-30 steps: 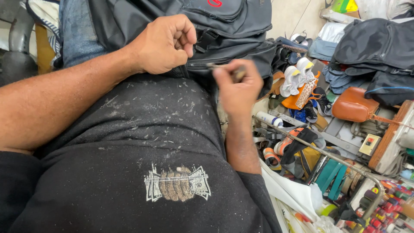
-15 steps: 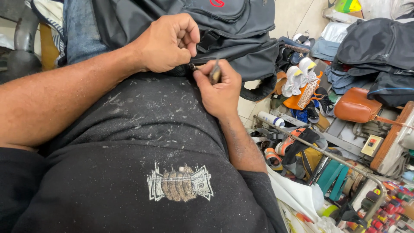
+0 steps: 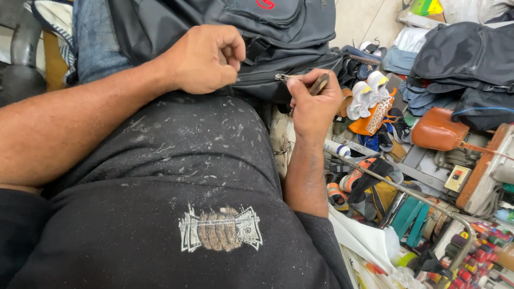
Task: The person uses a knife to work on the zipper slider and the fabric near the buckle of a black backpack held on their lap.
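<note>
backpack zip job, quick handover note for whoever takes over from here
Left hand: fisted, pinching the dark grey backpack fabric beside the zip line.
Right hand: fingers hold a small brown-handled tool at the metal zipper slider.
The backpack lies across the lap; shoes and bags are piled to the right.
Done: the slider sits on the track.
Left: whether the zip runs cannot be told from here.

Cramped bag and shoe repair workshop, piled bags, loose shoes, thread spools, sewing machine
</note>
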